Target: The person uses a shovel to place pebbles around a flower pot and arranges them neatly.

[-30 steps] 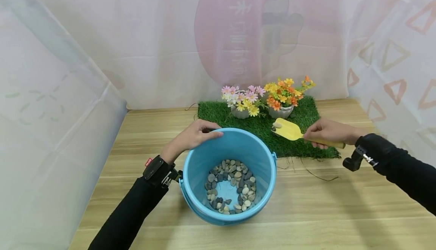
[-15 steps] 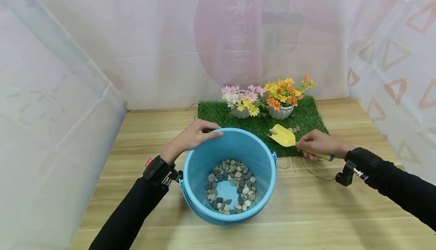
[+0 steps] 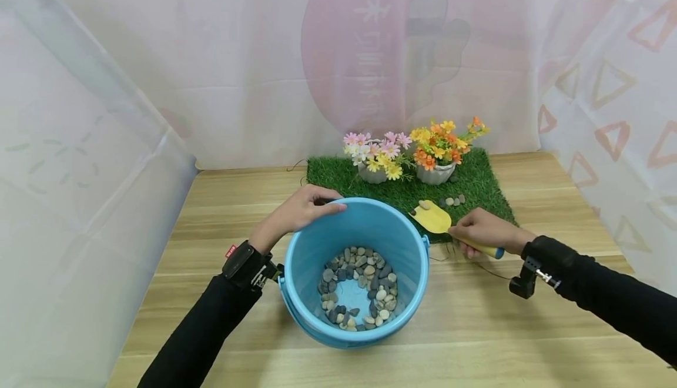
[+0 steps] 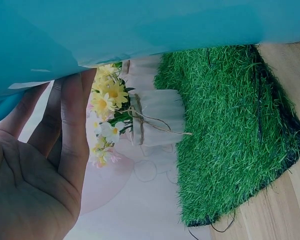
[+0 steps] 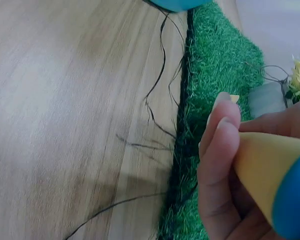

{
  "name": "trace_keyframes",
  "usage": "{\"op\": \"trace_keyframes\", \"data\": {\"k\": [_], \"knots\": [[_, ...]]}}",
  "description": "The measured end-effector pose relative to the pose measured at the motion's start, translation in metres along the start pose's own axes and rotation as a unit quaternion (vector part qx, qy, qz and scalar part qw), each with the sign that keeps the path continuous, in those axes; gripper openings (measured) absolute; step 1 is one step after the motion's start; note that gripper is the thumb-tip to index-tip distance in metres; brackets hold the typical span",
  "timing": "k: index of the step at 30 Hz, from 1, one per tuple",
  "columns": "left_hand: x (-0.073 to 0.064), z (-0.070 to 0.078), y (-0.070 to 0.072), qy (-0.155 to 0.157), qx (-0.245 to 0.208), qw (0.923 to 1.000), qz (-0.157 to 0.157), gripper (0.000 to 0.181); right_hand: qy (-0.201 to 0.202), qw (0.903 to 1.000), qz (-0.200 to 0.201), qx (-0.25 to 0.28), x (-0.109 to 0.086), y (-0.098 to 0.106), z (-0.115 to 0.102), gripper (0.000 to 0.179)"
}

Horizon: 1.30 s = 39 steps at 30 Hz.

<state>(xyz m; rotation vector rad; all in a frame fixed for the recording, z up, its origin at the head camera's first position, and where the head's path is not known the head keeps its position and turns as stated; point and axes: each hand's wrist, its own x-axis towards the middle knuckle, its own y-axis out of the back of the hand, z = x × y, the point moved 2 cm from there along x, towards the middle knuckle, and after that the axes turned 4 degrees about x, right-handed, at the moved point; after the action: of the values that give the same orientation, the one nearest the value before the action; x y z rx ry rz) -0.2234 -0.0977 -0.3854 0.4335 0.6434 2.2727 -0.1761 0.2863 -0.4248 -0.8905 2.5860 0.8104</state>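
Note:
My left hand [image 3: 302,211] grips the far left rim of a blue bucket [image 3: 355,341], thumb over the edge and fingers outside; the left wrist view shows those fingers against the outer wall. Grey, white and tan pebbles [image 3: 383,294] lie round the bucket's floor. My right hand [image 3: 486,230] holds a small yellow trowel [image 3: 435,218] by its handle, which has a blue end [image 5: 295,200] in the right wrist view. The trowel's blade is low over the green turf mat [image 3: 338,173], just right of the bucket, with a pale pebble [image 3: 424,204] and a dark one at its far edge.
Several loose pebbles [image 3: 453,201] sit in a short row on the mat behind the blade. Two white pots stand at the back, one with pink and yellow flowers [image 3: 378,153], one with orange flowers [image 3: 441,141]. A loose black thread [image 3: 489,270] trails on the wooden table [image 3: 502,341].
My right hand has brought the trowel toward the bucket and nearer to me, bringing the pebble row on the mat into view. My left hand and the bucket have stayed put.

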Motion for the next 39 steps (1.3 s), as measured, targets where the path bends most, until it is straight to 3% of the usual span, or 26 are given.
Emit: {"op": "trace_keyframes", "data": {"k": [22, 34, 39], "knots": [[0.001, 0.000, 0.000, -0.008, 0.005, 0.9999, 0.004, 0.023, -0.042, 0.9988, 0.002, 0.025, 0.003, -0.023, -0.012, 0.039], [0.001, -0.001, -0.001, -0.013, 0.002, 0.9999, 0.002, 0.024, -0.079, 0.9951, 0.008, 0.058, 0.010, -0.023, -0.019, 0.034], [0.001, -0.001, 0.000, -0.013, 0.001, 0.9999, 0.002, 0.023, -0.091, 0.9946, 0.010, 0.049, 0.012, -0.022, -0.025, 0.034]]}}
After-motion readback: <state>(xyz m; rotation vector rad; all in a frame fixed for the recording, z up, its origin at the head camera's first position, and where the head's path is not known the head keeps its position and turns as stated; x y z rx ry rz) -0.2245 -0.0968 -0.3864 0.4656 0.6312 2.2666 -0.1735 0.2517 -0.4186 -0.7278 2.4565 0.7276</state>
